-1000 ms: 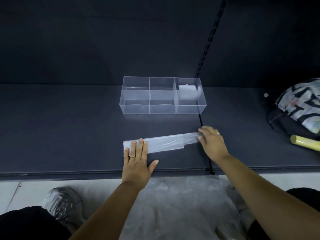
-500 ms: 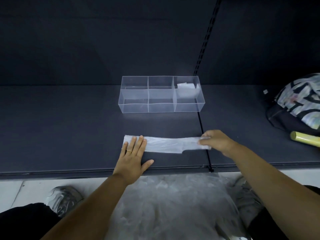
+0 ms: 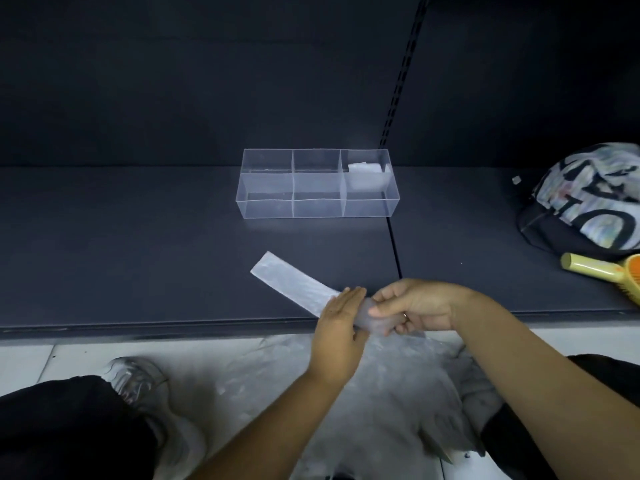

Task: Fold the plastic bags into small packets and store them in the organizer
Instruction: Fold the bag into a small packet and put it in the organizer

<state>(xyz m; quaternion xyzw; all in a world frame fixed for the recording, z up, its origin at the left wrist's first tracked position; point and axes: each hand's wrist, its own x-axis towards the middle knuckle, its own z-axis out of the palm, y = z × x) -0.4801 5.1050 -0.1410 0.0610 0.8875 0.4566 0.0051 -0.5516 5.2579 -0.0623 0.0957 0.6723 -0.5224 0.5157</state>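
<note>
The right hand point(image 3: 415, 308) pinches the end of the folded bag point(image 3: 291, 284). The left hand point(image 3: 337, 327) lies flat against it, fingers straight. Black letters on the backpack point(image 3: 588, 199) at 2 o'clock can't be read.

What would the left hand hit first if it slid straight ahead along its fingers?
Probably the clear organizer, near its right end; only bare shelf lies between. The left hand rests flat on the bag strip; depth is uncertain.

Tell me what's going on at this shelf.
A person is folding a plastic bag, already flattened into a long strip, on a dark shelf. The right hand pinches its near end while the left hand rests straight fingers against it. The clear organizer behind holds one folded packet in its far right compartment.
</note>
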